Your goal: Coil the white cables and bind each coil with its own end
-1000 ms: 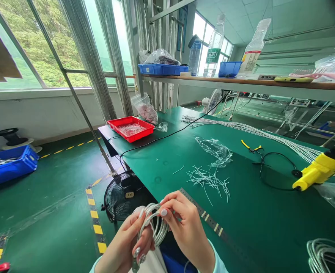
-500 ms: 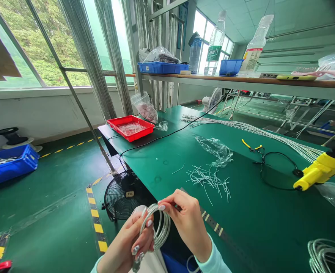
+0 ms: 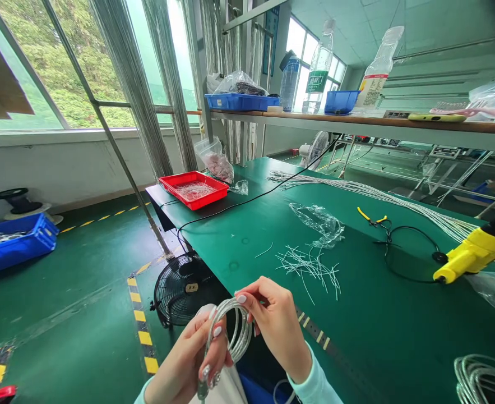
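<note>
My left hand (image 3: 192,353) and my right hand (image 3: 272,320) both hold a coil of thin silver wire (image 3: 230,331) just off the bench edge. The left fingers wrap its lower side, and a small metal end (image 3: 202,390) hangs below them. The right fingertips pinch the coil's upper rim. Beyond the right hand lie scattered short white wire pieces (image 3: 308,268) on the green bench mat (image 3: 369,320). A steel ruler (image 3: 314,330) runs under my right wrist, partly hidden.
A clear plastic bag (image 3: 317,224), yellow-handled pliers (image 3: 371,220), a black cable (image 3: 407,261), a yellow heat gun (image 3: 474,252), a long wire bundle (image 3: 377,193) and a second wire coil (image 3: 482,379) lie on the bench. A red tray (image 3: 193,189) sits beyond; a black fan (image 3: 184,289) stands below left.
Both hands have lifted the coil slightly and turned it. My right hand has risen and now covers more of the ruler.
</note>
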The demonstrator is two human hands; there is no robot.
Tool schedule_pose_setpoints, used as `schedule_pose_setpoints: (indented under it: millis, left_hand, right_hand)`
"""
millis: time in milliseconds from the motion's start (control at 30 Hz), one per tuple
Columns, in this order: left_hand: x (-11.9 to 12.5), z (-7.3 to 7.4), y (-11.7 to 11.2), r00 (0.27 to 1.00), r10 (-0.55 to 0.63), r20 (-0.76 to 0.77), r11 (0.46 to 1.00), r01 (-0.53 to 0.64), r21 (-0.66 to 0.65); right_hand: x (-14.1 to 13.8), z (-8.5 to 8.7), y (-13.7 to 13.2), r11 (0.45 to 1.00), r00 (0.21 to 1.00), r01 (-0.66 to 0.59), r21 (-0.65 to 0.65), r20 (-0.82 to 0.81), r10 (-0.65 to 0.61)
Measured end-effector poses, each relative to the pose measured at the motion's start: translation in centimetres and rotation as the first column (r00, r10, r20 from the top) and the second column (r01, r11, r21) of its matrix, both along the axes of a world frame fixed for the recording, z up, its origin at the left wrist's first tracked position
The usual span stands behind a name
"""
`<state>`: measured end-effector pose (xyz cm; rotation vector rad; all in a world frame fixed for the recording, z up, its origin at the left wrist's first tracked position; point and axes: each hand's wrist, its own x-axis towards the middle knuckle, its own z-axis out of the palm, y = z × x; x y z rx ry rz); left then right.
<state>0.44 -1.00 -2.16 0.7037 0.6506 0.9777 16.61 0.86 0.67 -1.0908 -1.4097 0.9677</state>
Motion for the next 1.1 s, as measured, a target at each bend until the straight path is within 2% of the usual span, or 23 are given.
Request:
schedule_pose_setpoints:
  millis: [233,467,567,667,767,833,900,967,1033,1100]
  left_hand:
    - [0.1,1.1,0.1,0.998,0.023,0.059,1.000,-0.024,0.012]
    - [0.1,0.3,0.2,0.994,-0.030,0.109,0.996,0.020,0.091]
    - [-0.5,0.4,0.6,0.975,0.032,0.219,0.998,-0.045,0.054]
    - [-2.1,1.4,1.4,0.888,0.238,0.393,0.970,-0.241,-0.042]
    - [-4.0,2.5,2.5,0.738,0.449,0.505,0.886,-0.443,-0.140]
    - [-5.0,2.7,3.1,0.667,0.531,0.523,0.834,-0.521,-0.181]
    - [-5.8,2.4,3.3,0.638,0.559,0.529,0.811,-0.554,-0.188]
    - [-6.4,2.0,3.5,0.624,0.557,0.547,0.806,-0.565,-0.177]
    - [-7.0,1.8,3.5,0.611,0.540,0.579,0.807,-0.570,-0.151]
    - [-7.7,1.8,3.6,0.606,0.503,0.617,0.814,-0.572,-0.102]
  right_hand:
    - [-0.3,-0.7,0.2,0.999,0.999,0.035,-0.036,-0.031,-0.036]
    - [-0.4,-0.8,0.6,0.991,0.989,0.105,0.083,0.098,-0.113]
    - [-0.5,-2.2,0.3,0.992,0.986,0.105,0.071,0.126,-0.113]
    - [-0.5,-5.0,-0.3,0.994,0.993,0.050,-0.100,0.109,-0.039]
    - [-0.4,-7.7,-1.1,0.938,0.999,-0.016,-0.346,0.020,0.025]
    - [-0.3,-8.7,-1.6,0.896,0.999,-0.015,-0.443,-0.040,-0.003]
    - [0.0,-9.0,-1.9,0.883,0.997,0.031,-0.468,-0.051,-0.062]
    - [0.2,-9.2,-2.2,0.895,0.997,0.068,-0.441,0.002,-0.075]
    - [0.2,-9.8,-2.5,0.903,0.991,0.026,-0.429,0.132,0.034]
    - [-0.1,-11.0,-3.2,0.878,0.938,-0.087,-0.470,0.258,0.231]
